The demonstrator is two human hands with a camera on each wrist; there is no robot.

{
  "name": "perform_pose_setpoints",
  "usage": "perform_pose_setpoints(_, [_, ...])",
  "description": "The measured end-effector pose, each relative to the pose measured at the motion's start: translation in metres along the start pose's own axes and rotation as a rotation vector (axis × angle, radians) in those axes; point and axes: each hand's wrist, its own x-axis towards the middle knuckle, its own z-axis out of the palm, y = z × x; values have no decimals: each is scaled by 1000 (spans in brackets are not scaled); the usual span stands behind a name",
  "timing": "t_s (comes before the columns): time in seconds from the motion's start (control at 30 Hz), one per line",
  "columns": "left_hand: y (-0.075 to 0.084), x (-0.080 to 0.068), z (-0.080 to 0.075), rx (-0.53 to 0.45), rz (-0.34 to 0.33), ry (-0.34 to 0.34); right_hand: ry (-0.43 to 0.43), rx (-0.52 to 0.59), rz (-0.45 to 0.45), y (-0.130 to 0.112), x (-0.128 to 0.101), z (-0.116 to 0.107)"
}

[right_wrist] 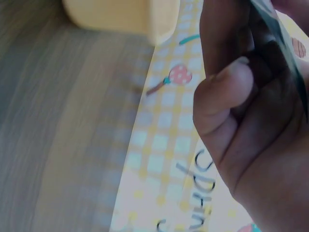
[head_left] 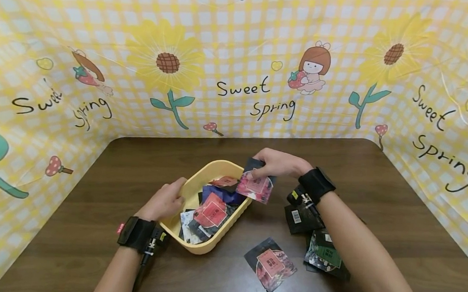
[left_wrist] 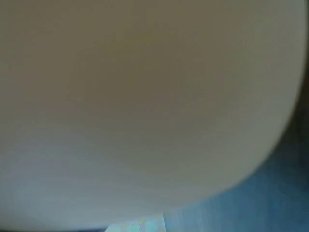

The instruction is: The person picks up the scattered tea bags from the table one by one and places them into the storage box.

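- Behind and beside brown wood-grain table (head_left: 129, 173): yellow checked cloth (head_left: 236, 38).
- In left hand (head_left: 163, 202): gripped rim of basket (head_left: 197, 248)—smooth, oblong, round-cornered, part-filled with mixed packets (head_left: 212, 210).
- In right hand (head_left: 278, 163): pinched pink-and-black packet (head_left: 257, 189), flat and thin, beside basket's right rim; touching or apart—impossible to tell.
- Best practice: steady basket, keep packet flat, clear rim without creasing.
- On table at right: red-labelled packet (head_left: 271, 263), dark packets (head_left: 327, 254).

The brown wood-grain tabletop (head_left: 199, 283), rounded at its far corners, carries a yellow basket (head_left: 196, 248). To the basket's right a pink-labelled packet (head_left: 270, 264) lies alone; farther right lie a barcoded black packet (head_left: 299, 221) and a green-labelled packet (head_left: 325, 254) overlapping dark ones.
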Motion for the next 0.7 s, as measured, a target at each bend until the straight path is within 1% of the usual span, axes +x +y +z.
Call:
perform_pose_setpoints(0.2, [1,0,0,-11,-14,-5,-19,10,-46,-19,30,9])
perform_pose_setpoints(0.33, [2,0,1,-17,-29,-12,-37,8,-67,-26,42,17])
perform_pose_setpoints(0.37, [2,0,1,-16,-30,-11,-39,-8,-65,-28,44,19])
perform_pose_setpoints(0.43, [2,0,2,-12,-29,-7,-27,-61,-33,-31,46,23])
perform_pose_setpoints(0.57, [3,0,1,-9,-35,-9,22,-201,64,-32,45,31])
perform_pose_setpoints(0.63, [3,0,0,-8,-39,-15,44,-236,97,-29,43,32])
perform_pose_setpoints(0.7, [2,0,-1,-6,-42,-16,62,-249,110,-26,41,32])
